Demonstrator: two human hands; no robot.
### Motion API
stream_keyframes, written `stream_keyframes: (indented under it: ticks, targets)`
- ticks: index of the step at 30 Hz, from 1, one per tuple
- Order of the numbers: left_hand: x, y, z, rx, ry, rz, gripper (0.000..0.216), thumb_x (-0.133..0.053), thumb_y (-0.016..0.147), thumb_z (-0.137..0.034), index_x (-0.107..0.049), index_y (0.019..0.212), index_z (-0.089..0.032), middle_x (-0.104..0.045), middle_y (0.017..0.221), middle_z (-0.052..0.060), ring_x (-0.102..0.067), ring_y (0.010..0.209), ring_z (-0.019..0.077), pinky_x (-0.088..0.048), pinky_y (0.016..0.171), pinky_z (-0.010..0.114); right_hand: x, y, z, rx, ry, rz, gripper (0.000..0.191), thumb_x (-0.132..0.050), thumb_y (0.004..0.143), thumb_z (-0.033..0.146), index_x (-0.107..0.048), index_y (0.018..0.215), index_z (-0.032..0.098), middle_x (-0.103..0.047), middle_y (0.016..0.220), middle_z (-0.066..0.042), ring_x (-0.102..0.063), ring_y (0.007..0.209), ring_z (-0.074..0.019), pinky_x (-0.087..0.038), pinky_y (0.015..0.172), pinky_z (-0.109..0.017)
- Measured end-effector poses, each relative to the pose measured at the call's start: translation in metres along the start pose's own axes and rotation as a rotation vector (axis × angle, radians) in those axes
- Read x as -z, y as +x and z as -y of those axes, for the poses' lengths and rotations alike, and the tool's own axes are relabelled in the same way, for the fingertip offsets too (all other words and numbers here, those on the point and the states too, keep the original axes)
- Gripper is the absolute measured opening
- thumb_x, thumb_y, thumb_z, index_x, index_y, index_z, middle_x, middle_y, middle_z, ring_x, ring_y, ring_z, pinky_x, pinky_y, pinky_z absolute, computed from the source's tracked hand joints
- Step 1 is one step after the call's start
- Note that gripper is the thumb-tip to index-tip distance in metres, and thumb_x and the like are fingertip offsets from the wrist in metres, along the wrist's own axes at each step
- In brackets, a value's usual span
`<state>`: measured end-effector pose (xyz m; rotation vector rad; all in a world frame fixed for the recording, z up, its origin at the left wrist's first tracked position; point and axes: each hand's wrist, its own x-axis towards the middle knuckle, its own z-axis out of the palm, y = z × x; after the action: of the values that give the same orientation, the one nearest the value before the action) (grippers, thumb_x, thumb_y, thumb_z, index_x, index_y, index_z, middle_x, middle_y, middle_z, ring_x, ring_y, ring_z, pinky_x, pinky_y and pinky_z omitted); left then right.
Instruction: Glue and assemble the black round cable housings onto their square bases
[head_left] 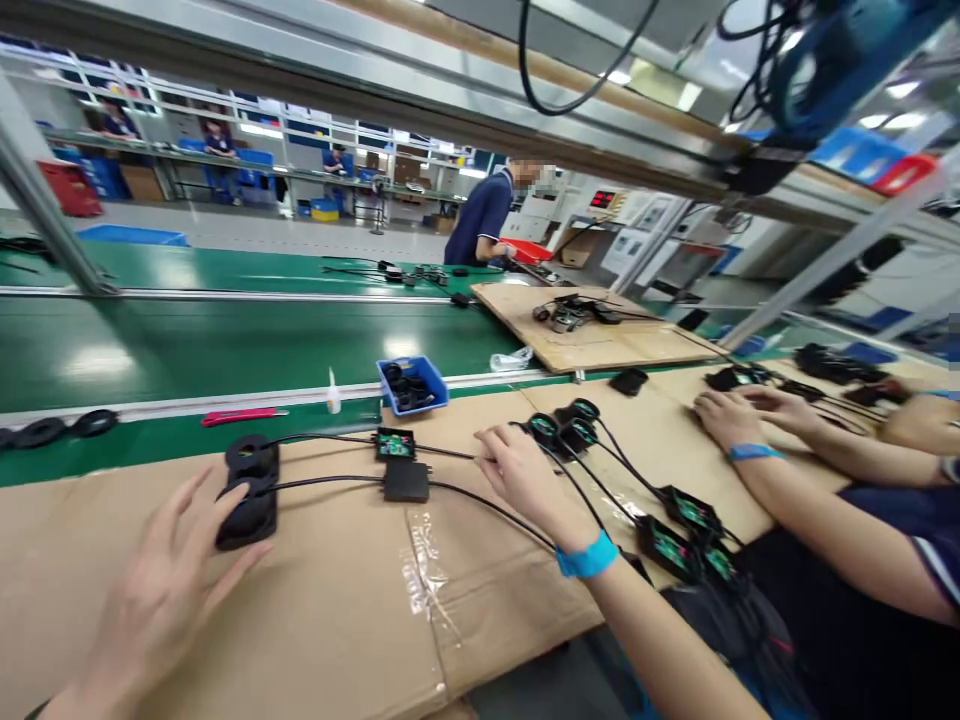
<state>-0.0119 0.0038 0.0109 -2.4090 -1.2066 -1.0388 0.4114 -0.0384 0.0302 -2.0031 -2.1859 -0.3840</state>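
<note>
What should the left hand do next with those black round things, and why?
Probably close the left hand on the nearer black round part. Its spread fingers already reach it, while the right hand rests by the cable.

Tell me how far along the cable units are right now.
Looks done: one closed black box lies on the cardboard. In hand: left hand rests by the round black pieces; right hand touches the round parts. Left: an open board and several open green boards lie uncovered.
</note>
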Motion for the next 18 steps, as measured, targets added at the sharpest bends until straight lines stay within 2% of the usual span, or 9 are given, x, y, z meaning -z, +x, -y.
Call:
stream_keyframes:
  ticks: [4, 7, 9, 11, 13, 15, 16, 17, 18]
  targets:
    - [0.003, 0.017, -0.028, -0.096, -0.074, -0.033, 0.052, -0.061, 0.095, -0.042, -0.048, 0.143, -0.026, -0.042, 0.152, 0.014, -0.055, 0.128, 0.0372, -0.045, 0.109, 0.053, 0.003, 0.009, -0.056, -0.170, -0.081, 0.012, 0.049, -0.075, 0.080, 0.037, -0.059, 0.119, 0.012, -0.053, 0.131, -0.020, -0.049, 0.121, -0.0379, -0.045, 0.094, -0.054]
    - [-0.004, 0.027, -0.056, -0.120, -0.210, 0.052, 0.048, -0.062, 0.095, -0.032, -0.049, 0.141, -0.025, -0.041, 0.152, 0.014, -0.052, 0.132, 0.0343, -0.046, 0.110, 0.049, -0.005, 0.012, -0.080, -0.151, -0.046, 0.037, 0.043, -0.084, 0.069, 0.039, -0.065, 0.099, 0.015, -0.055, 0.129, -0.017, -0.049, 0.121, -0.0389, -0.045, 0.093, -0.055]
    - [-0.014, 0.031, -0.075, -0.074, -0.363, 0.155, 0.046, -0.060, 0.096, -0.031, -0.048, 0.140, -0.027, -0.041, 0.152, 0.013, -0.051, 0.133, 0.0326, -0.048, 0.109, 0.049, -0.005, 0.009, -0.081, -0.117, -0.013, 0.001, 0.040, -0.086, 0.067, 0.038, -0.065, 0.092, 0.015, -0.055, 0.129, -0.019, -0.048, 0.122, -0.0410, -0.044, 0.093, -0.057]
    - [-0.026, 0.036, -0.097, 0.049, -0.601, 0.303, 0.046, -0.058, 0.096, -0.033, -0.046, 0.141, -0.031, -0.043, 0.150, 0.011, -0.051, 0.134, 0.0312, -0.050, 0.107, 0.050, 0.004, 0.002, -0.070, -0.083, 0.020, -0.079, 0.041, -0.085, 0.069, 0.039, -0.063, 0.095, 0.016, -0.050, 0.133, -0.021, -0.043, 0.126, -0.0429, -0.042, 0.097, -0.060]
    - [-0.040, 0.045, -0.122, 0.242, -0.924, 0.460, 0.053, -0.060, 0.094, -0.039, -0.041, 0.143, -0.032, -0.045, 0.147, 0.012, -0.050, 0.134, 0.0312, -0.050, 0.106, 0.052, 0.018, -0.006, -0.048, -0.041, 0.054, -0.166, 0.044, -0.081, 0.074, 0.042, -0.061, 0.103, 0.017, -0.045, 0.137, -0.020, -0.038, 0.131, -0.0419, -0.038, 0.102, -0.060]
    - [-0.053, 0.057, -0.149, 0.468, -1.264, 0.561, 0.075, -0.070, 0.085, -0.048, -0.033, 0.147, -0.028, -0.045, 0.145, 0.017, -0.052, 0.131, 0.0336, -0.051, 0.103, 0.053, 0.035, -0.014, -0.018, 0.034, 0.110, -0.250, 0.047, -0.077, 0.079, 0.046, -0.057, 0.112, 0.020, -0.042, 0.139, -0.018, -0.034, 0.134, -0.0391, -0.035, 0.107, -0.059]
    - [-0.057, 0.063, -0.162, 0.568, -1.408, 0.583, 0.089, -0.077, 0.078, -0.050, -0.028, 0.149, -0.027, -0.044, 0.144, 0.019, -0.053, 0.129, 0.0350, -0.052, 0.101, 0.053, 0.043, -0.017, -0.002, 0.081, 0.153, -0.287, 0.046, -0.075, 0.081, 0.046, -0.055, 0.115, 0.021, -0.042, 0.138, -0.017, -0.034, 0.134, -0.0379, -0.034, 0.109, -0.058]
    - [-0.060, 0.069, -0.174, 0.638, -1.534, 0.549, 0.096, -0.081, 0.073, -0.050, -0.028, 0.149, -0.025, -0.044, 0.144, 0.019, -0.053, 0.129, 0.0350, -0.052, 0.101, 0.051, 0.049, -0.020, 0.012, 0.128, 0.207, -0.323, 0.044, -0.072, 0.084, 0.044, -0.053, 0.117, 0.022, -0.042, 0.137, -0.016, -0.035, 0.134, -0.0370, -0.034, 0.109, -0.057]
    - [-0.062, 0.075, -0.184, 0.677, -1.626, 0.482, 0.094, -0.083, 0.071, -0.048, -0.031, 0.146, -0.024, -0.046, 0.142, 0.018, -0.053, 0.128, 0.0332, -0.050, 0.104, 0.049, 0.053, -0.022, 0.026, 0.163, 0.264, -0.353, 0.040, -0.068, 0.087, 0.039, -0.052, 0.120, 0.022, -0.043, 0.136, -0.016, -0.036, 0.133, -0.0361, -0.035, 0.109, -0.057]
